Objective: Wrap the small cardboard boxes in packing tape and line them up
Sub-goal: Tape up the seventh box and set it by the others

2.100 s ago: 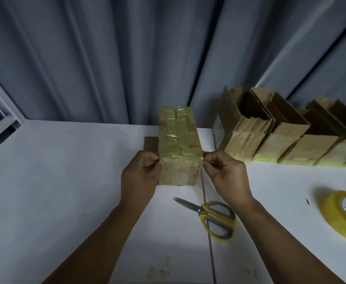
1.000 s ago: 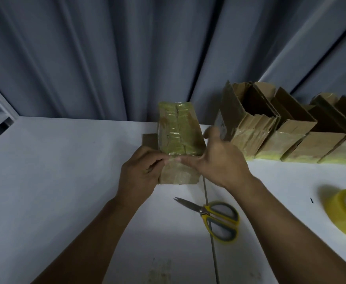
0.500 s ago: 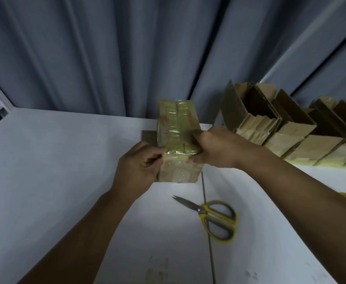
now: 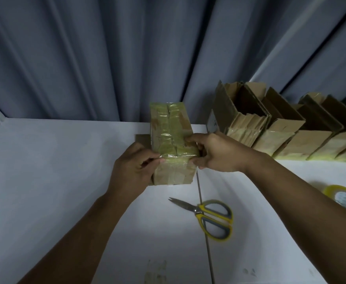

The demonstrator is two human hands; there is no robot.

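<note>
Both hands are on the taped box (image 4: 171, 128). The left hand (image 4: 135, 167) has thumb and forefinger pinched onto the near top edge at the box's 9 o'clock side. The right hand (image 4: 215, 154) is curled round the 3 o'clock corner, fingers lying on the top, thumb on the front face. The box sits flat on the white table (image 4: 45, 171), long way pointing to 12, its far end close to the table's back edge and the grey curtain (image 4: 106, 58). Glossy yellowish tape covers the top and folds over the near edge. At 2 to 3 o'clock a row of open boxes (image 4: 281, 128) runs along the back edge, with a gap between the nearest one and the held box. The scissors (image 4: 211, 217) lie blades together at 5 o'clock, clear of the box, across the table seam (image 4: 209, 259). The tape roll (image 4: 344, 195) is way out at 4 o'clock, partly hidden behind the right forearm. Open tabletop runs from 7 round to 10 o'clock.
</note>
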